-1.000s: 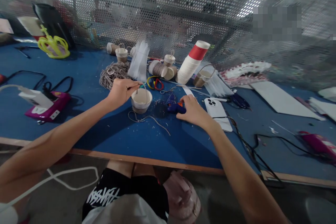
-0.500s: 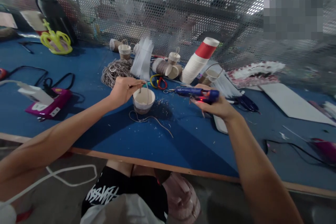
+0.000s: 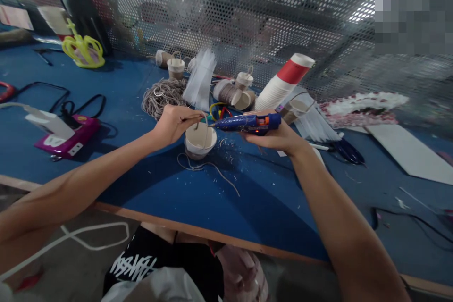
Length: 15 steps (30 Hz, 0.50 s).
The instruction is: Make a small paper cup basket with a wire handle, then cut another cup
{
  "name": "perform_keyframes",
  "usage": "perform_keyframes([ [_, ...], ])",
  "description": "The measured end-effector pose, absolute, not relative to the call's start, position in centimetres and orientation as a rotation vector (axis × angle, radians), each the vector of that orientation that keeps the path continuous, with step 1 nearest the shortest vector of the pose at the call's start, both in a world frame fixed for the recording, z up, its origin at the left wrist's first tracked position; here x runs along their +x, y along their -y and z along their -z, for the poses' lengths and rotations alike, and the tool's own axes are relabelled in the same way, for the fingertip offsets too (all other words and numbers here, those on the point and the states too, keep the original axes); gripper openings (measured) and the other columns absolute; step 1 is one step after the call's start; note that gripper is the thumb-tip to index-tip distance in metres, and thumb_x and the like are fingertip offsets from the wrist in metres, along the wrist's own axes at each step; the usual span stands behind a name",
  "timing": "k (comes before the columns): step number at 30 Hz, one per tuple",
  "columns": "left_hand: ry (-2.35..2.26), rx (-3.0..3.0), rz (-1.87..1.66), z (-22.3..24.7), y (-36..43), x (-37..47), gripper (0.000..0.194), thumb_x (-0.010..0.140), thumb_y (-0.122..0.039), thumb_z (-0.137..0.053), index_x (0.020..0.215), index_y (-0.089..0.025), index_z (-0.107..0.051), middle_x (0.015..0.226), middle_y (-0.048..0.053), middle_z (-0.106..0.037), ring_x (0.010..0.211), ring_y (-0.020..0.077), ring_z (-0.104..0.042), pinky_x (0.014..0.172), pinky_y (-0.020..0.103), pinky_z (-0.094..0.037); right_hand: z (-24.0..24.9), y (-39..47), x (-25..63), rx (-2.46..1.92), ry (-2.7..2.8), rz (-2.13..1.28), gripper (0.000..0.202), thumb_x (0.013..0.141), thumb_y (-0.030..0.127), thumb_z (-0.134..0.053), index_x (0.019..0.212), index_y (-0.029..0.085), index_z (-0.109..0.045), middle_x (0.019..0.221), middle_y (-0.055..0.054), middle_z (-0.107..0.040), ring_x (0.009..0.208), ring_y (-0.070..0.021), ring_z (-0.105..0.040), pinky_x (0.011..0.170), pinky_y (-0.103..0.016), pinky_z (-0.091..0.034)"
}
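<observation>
My right hand (image 3: 281,140) is wrapped round a blue glue gun (image 3: 234,123) with a small red light. Its nozzle points left, close to the fingertips of my left hand (image 3: 170,125). Those fingers are pinched together on a thin grey-brown cord (image 3: 206,122) that loops above a paper cup (image 3: 198,152). The cup stands upright on the blue table, its pale inside facing me. A loose length of cord (image 3: 222,175) trails on the table in front of the cup. Whether the nozzle touches the cord, I cannot tell.
Behind the cup lie a heap of cord (image 3: 161,96), white plastic strips (image 3: 200,80) and several cord-wrapped cups. A tilted stack of paper cups (image 3: 283,82) leans right of them. A purple power strip (image 3: 71,139) and yellow crown (image 3: 83,49) are at left.
My right hand has brought the glue gun left, so its nozzle is now by my left fingertips and the cord loop. The left hand keeps its pinch. The whole view has shifted slightly.
</observation>
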<state>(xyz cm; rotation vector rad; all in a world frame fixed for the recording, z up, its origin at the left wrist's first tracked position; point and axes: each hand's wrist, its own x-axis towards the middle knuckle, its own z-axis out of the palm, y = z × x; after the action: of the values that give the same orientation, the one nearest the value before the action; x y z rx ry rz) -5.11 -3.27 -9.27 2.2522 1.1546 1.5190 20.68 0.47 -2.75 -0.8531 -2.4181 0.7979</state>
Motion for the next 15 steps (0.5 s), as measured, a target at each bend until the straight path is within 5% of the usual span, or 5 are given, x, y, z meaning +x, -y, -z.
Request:
perform_keyframes([
  [6, -1.161, 2.23, -1.512, 9.4, 3.3, -5.0, 0.024, 0.088, -0.031, -0.059, 0.088, -0.016, -0.078, 0.082, 0.007, -0.078, 0.074, 0.0196, -0.075, 0.063, 0.025, -0.06, 2.3, -0.4, 19.7, -0.648, 2.645, -0.571, 0.018, 0.065, 0.014, -0.055, 0.059, 0.022, -0.041, 0.055, 0.005, -0.043, 0.054, -0.009, -0.039, 0.052, -0.025, -0.033],
  [15, -1.191, 2.188, -1.492, 9.2, 3.5, -4.9, 0.023, 0.089, -0.032, -0.06, 0.089, -0.018, -0.078, 0.089, 0.006, -0.078, 0.078, 0.019, -0.075, 0.07, 0.026, -0.062, 3.5, -0.2, 19.0, -0.642, 2.642, -0.414, 0.014, 0.063, 0.016, -0.051, 0.06, 0.022, -0.038, 0.057, 0.005, -0.042, 0.053, -0.009, -0.038, 0.053, -0.024, -0.031],
])
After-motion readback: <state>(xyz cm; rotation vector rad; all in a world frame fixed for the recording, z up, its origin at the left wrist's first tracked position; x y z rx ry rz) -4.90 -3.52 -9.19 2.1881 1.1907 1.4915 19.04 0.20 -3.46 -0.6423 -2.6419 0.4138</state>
